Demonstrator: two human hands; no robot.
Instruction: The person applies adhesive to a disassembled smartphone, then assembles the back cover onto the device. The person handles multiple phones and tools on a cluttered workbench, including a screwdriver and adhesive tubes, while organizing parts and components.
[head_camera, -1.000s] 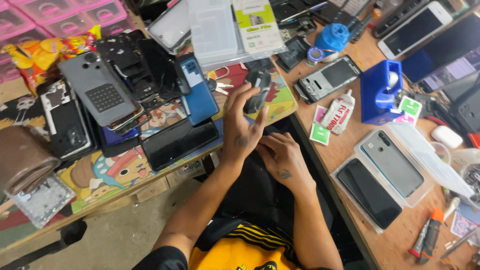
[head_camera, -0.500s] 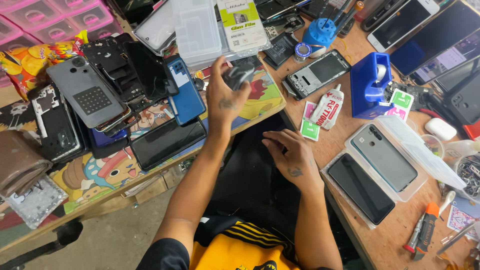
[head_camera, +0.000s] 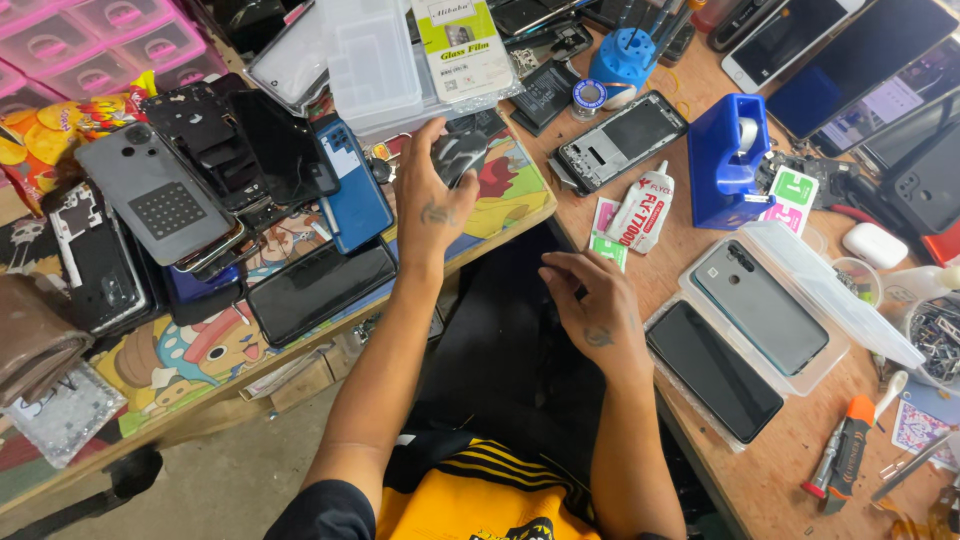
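My left hand (head_camera: 432, 205) reaches forward over the colourful cartoon board (head_camera: 510, 195) and grips a small dark phone part (head_camera: 460, 155) just above it. My right hand (head_camera: 592, 305) hovers over the gap between the two work surfaces, fingers spread and holding nothing. It is nearest to the small green-and-white wipe packets (head_camera: 607, 235) and the white glue tube (head_camera: 642, 207). A black phone screen (head_camera: 712, 368) and a teal phone back (head_camera: 760, 305) lie in a clear plastic tray (head_camera: 850, 310) to the right of that hand.
Several phones, back covers and frames (head_camera: 200, 190) are piled on the left board. A blue tape dispenser (head_camera: 725, 160), an open phone frame (head_camera: 620, 140), clear plastic boxes (head_camera: 375, 60), a screen-protector pack (head_camera: 462, 45) and an orange-handled tool (head_camera: 845, 450) lie on the wooden bench.
My left hand has carried the dark part forward and left onto the cartoon board. My right hand has let go, drifted right and opened.
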